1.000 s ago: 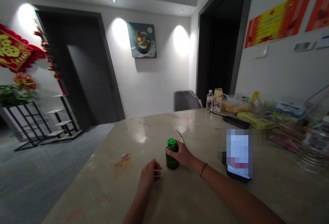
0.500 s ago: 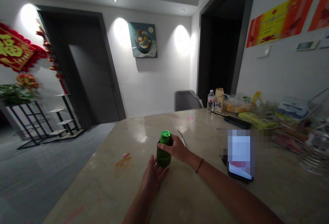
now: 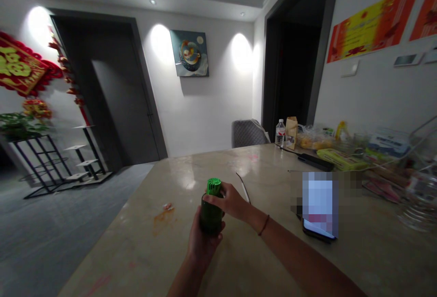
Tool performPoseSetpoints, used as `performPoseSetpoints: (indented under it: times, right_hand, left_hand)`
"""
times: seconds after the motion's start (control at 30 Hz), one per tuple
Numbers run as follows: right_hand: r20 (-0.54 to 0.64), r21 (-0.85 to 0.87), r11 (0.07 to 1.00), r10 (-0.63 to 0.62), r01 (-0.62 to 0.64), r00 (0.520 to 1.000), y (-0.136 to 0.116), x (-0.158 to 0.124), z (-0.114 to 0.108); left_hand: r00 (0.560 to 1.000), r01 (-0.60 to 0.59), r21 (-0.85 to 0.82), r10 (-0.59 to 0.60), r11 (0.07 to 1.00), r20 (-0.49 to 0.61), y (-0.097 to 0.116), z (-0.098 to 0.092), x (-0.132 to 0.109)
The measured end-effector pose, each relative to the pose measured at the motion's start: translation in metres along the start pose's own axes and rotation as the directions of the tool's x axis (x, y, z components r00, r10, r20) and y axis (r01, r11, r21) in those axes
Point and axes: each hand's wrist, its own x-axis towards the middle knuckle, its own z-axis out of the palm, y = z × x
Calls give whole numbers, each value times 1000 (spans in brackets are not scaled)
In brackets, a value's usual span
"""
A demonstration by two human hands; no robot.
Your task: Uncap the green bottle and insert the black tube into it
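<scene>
Marble counter beneath both hands, with a blurred phone off to the right and an orange stain to the left. Dark green bottle upright over the counter, gripped closed in the left hand, wrapped round the lower body. Right hand closed across the neck, pressed against the ridged green cap. Thin cable just beyond.

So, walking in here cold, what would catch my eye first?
The dark green bottle gripped by the left hand and right hand over the stone counter stands out first. A red-and-gold hanging ornament marks the left wall, and a yellow-and-red poster the right wall.
</scene>
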Motion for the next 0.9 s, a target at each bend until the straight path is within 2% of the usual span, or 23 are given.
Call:
performPoseSetpoints:
  times: [0.1, 0.2, 0.37, 0.43, 0.6, 0.77, 0.9]
  right_hand:
    - [-102, -148, 988, -59, 43, 993, 0, 4, -3]
    - [-152, -313, 947, -122, 69, 981, -7, 8, -7]
    - [-226, -559, 829, -112, -34, 968, -23, 7, -10]
    - [-206, -625, 778, -100, -52, 974, -27, 5, -11]
    - [-57, -725, 688, -16, -30, 998, -34, 2, -15]
    - [47, -727, 686, 20, 20, 999, -35, 3, -22]
    - [113, -702, 708, 13, 71, 994, -38, 2, -24]
  left_hand:
    - [1000, 23, -16, -23, 1000, -6, 2, 0, -2]
    - [998, 54, -46, -55, 997, -8, 6, 0, -3]
    - [997, 73, -67, -73, 995, 0, 7, -1, -5]
    - [997, 72, -36, -72, 997, -3, 6, -2, -5]
    - [995, 83, 15, -82, 996, -49, 4, 1, -8]
    - [991, 82, 32, -78, 996, -112, 2, 4, -8]
    - [989, 112, 19, -109, 994, -98, 1, 0, -5]
